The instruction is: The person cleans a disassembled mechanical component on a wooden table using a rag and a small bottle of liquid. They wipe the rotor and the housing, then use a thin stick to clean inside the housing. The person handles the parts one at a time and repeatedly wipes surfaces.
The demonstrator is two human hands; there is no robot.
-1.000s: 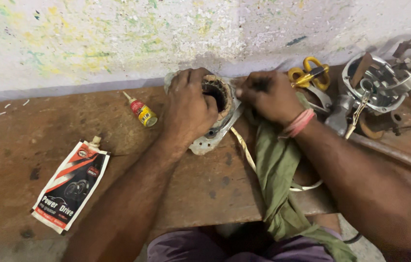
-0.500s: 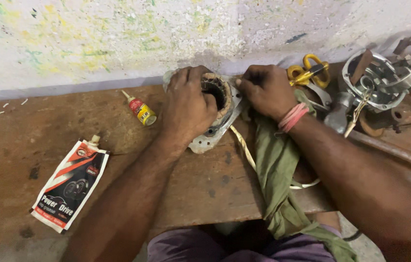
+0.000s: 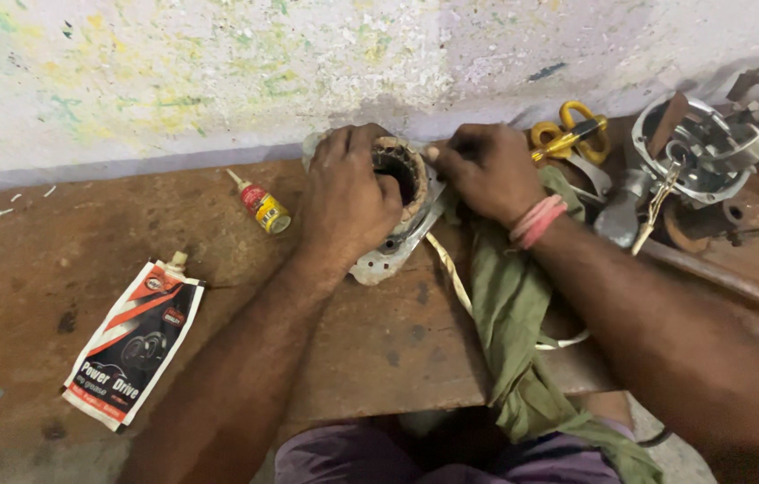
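From the head camera, the left hand [image 3: 348, 193] lies over a round motor stator [image 3: 400, 175] on the wooden bench [image 3: 218, 269], its fingers curled close around the winding's left rim and top, thumb at the bore. The right hand [image 3: 487, 170] touches the stator's right edge, fingertips [image 3: 438, 152] pinched together; what they pinch is too small to tell. A green cloth [image 3: 509, 305] lies under the right wrist. A small glue bottle [image 3: 261, 204] and a grease pouch [image 3: 133, 341] lie to the left, yellow-handled scissors [image 3: 572, 134] to the right.
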